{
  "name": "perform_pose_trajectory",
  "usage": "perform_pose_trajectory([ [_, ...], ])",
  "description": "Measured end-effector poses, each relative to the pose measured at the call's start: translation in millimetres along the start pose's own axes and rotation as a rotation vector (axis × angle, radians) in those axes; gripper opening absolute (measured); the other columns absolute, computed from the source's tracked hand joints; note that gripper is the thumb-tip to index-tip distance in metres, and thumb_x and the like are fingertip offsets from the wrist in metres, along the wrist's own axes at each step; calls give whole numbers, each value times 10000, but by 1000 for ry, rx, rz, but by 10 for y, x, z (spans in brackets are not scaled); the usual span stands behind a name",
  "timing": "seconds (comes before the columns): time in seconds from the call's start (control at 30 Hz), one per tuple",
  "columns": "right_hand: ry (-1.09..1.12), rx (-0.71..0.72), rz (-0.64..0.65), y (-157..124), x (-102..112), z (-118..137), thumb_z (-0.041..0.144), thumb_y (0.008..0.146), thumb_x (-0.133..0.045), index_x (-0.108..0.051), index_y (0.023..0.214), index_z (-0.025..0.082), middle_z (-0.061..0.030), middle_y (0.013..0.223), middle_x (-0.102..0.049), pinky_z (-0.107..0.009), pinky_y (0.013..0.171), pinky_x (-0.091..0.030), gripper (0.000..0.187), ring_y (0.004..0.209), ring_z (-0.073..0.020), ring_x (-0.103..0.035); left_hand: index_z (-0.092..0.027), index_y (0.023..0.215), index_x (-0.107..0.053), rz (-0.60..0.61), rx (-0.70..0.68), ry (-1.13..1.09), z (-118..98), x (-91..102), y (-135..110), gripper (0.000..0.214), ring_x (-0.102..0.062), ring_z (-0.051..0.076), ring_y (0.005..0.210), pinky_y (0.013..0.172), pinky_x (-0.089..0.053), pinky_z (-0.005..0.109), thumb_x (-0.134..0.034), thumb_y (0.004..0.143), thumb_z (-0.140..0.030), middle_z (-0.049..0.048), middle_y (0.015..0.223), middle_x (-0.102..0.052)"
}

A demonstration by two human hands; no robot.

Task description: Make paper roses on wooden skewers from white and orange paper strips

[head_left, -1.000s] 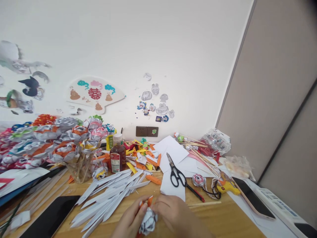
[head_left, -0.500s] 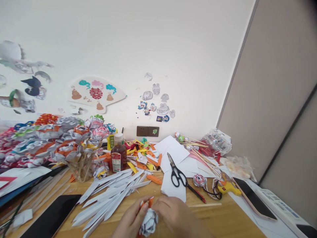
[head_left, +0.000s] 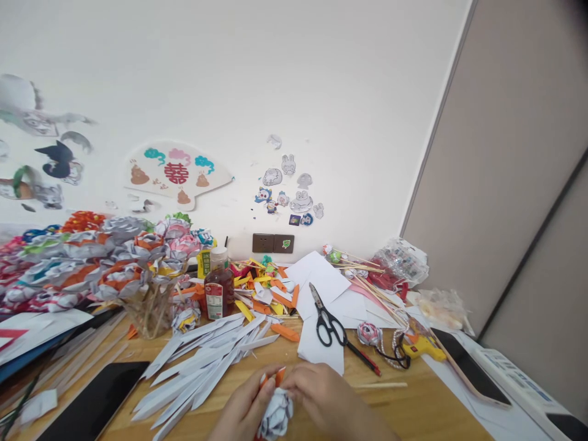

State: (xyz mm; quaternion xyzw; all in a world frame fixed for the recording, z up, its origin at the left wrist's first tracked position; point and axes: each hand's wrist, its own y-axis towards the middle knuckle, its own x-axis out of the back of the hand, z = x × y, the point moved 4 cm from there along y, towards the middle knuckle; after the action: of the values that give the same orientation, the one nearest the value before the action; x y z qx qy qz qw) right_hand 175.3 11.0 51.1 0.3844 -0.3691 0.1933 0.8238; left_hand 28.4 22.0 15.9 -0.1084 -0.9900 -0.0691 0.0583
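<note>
At the bottom centre, both hands close around a small paper flower (head_left: 276, 415), white and grey with an orange strip at its top. My left hand (head_left: 241, 409) grips it from the left, fingers curled. From the right, my right hand (head_left: 324, 398) covers it, fingers pinched at the flower's top. White folded paper strips (head_left: 202, 361) lie fanned out just left of the hands. Black scissors (head_left: 327, 321) rest on white paper sheets behind the right hand.
A wooden table (head_left: 413, 404) carries a dark bottle (head_left: 218, 294), a heap of paper flowers (head_left: 92, 257), coloured scraps (head_left: 266, 288), wooden sticks (head_left: 372, 282), a yellow glue gun (head_left: 420, 348), a phone (head_left: 468, 367) and a dark tablet (head_left: 87, 401).
Both hands stay on the paper flower with only slight finger shifts. The view wobbles a little.
</note>
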Motion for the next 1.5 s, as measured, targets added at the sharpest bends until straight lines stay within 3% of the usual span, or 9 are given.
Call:
perform_pose_trajectory([
  [0.2,-2,-99,103,16,-64,-85,118,887,-552,-654,991,182,-50,961,-703,-226,784,-490,160,864,-167,-651,-219,934,-731,12,19,-44,59,-5,52,518,-631,277,930,905,-475,334,-589,704,-661,61,945,-753],
  [0.4,-208,-115,-17,-3,57,-160,191,945,-450,-638,1054,177,-71,914,-695,-247,707,-496,218,805,-190,-649,-201,954,-722,38,102,-127,187,21,105,610,-626,257,896,877,-472,331,-575,668,-719,34,829,-740],
  [0.5,-236,-53,-75,-7,114,-104,243,980,-372,-639,1037,182,-63,847,-687,-233,654,-481,280,743,-177,-636,-203,888,-731,23,138,-164,190,18,108,605,-623,248,856,821,-485,313,-611,618,-731,23,787,-729],
  [0.67,-147,78,-23,2,43,18,311,1003,-326,-625,1097,186,-57,884,-693,-215,664,-466,338,734,-153,-629,-215,811,-733,27,141,-228,139,-7,101,564,-621,243,836,763,-495,289,-636,595,-726,25,779,-732],
  [0.83,-137,10,1,4,70,-16,273,980,-371,-650,994,189,-48,834,-693,-218,661,-451,292,729,-157,-626,-201,873,-736,16,175,-338,287,2,138,542,-626,226,771,695,-500,287,-685,601,-667,27,773,-739],
  [0.97,-189,-158,-40,-12,216,-98,215,942,-408,-616,1020,200,-48,868,-697,-233,670,-441,223,775,-181,-642,-203,899,-723,38,325,-549,397,-7,164,484,-633,202,592,529,-469,269,-742,586,-572,-12,607,-701],
  [1.1,-194,-204,-98,-36,267,-155,211,924,-424,-584,957,191,-41,790,-666,-239,630,-426,164,707,-180,-618,-174,826,-680,117,451,-777,318,-78,119,318,-675,230,655,575,-513,319,-784,600,-372,28,666,-726],
  [1.27,-78,14,-126,-7,156,-61,212,950,-396,-595,871,188,-51,804,-621,-244,658,-438,216,744,-169,-582,-167,764,-670,118,395,-587,294,-60,121,342,-649,174,578,539,-453,241,-825,557,-391,3,614,-705],
  [1.5,-62,13,-15,12,27,52,150,895,-493,-629,909,172,-63,892,-623,-239,697,-452,138,799,-162,-586,-181,892,-698,143,246,-422,321,-40,118,443,-630,188,657,617,-440,265,-753,626,-530,1,674,-715],
])
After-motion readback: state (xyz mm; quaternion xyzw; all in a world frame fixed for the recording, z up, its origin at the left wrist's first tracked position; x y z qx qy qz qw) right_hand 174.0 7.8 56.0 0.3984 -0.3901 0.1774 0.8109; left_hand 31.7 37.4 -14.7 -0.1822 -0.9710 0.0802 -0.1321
